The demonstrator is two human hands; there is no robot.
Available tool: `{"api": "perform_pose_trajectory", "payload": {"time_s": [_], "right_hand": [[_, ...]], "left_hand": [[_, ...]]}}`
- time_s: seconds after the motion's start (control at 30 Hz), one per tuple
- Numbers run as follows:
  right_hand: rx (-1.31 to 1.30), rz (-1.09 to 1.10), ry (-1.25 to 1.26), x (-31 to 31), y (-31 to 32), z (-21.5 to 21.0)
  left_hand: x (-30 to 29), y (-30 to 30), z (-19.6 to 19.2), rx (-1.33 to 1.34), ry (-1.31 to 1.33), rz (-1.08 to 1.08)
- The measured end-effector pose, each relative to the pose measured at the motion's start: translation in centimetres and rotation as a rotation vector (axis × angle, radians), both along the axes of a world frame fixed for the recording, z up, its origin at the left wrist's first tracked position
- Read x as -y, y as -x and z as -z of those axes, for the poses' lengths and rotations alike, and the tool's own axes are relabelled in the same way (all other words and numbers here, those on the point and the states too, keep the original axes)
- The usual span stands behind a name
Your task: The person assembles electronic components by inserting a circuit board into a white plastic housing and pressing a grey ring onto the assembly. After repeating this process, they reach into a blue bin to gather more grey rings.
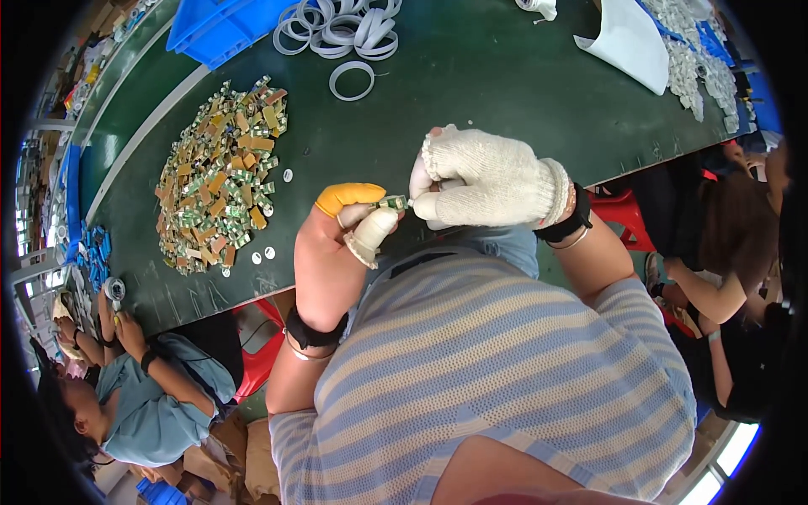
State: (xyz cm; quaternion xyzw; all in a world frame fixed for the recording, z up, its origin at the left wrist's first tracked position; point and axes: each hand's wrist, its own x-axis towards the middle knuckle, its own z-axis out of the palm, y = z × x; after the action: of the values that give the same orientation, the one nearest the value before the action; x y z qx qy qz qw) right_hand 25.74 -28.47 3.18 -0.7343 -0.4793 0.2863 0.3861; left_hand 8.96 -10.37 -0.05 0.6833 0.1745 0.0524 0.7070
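My left hand, with a yellow finger cot and white ones on its fingertips, pinches a small green circuit board over the near edge of the table. My right hand wears a white knit glove that leaves some fingertips bare. Its thumb and fingers close together at the board's right end, where a tiny pale bit shows; what exactly they grip is too small to name. To the left lies a large heap of similar small boards, green and tan.
Grey rings lie at the back beside a blue bin. White discs are scattered near the heap. A white sheet and clear plastic pieces sit at the right. Co-workers sit on both sides, by red stools.
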Motion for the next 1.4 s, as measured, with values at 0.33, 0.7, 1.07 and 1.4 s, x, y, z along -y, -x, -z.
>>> {"api": "perform_pose_trajectory", "payload": {"time_s": [0.33, 0.7, 1.07, 1.4], "right_hand": [[0.059, 0.026, -0.134, -0.1, -0.1, 1.2], [0.124, 0.041, -0.124, -0.8, 0.5, 1.3], [0.194, -0.018, -0.102, -0.8, 0.0, 1.7], [0.276, -0.136, -0.062, -0.7, -0.4, 1.2]], "left_hand": [[-0.2, 0.1, 0.1, 0.001, 0.089, 0.086], [-0.2, 0.5, -0.2, -0.070, -0.171, 0.058], [-0.3, 0.6, -0.2, 0.008, -0.071, 0.045], [-0.2, 1.1, 0.4, -0.046, -0.116, 0.048]]}}
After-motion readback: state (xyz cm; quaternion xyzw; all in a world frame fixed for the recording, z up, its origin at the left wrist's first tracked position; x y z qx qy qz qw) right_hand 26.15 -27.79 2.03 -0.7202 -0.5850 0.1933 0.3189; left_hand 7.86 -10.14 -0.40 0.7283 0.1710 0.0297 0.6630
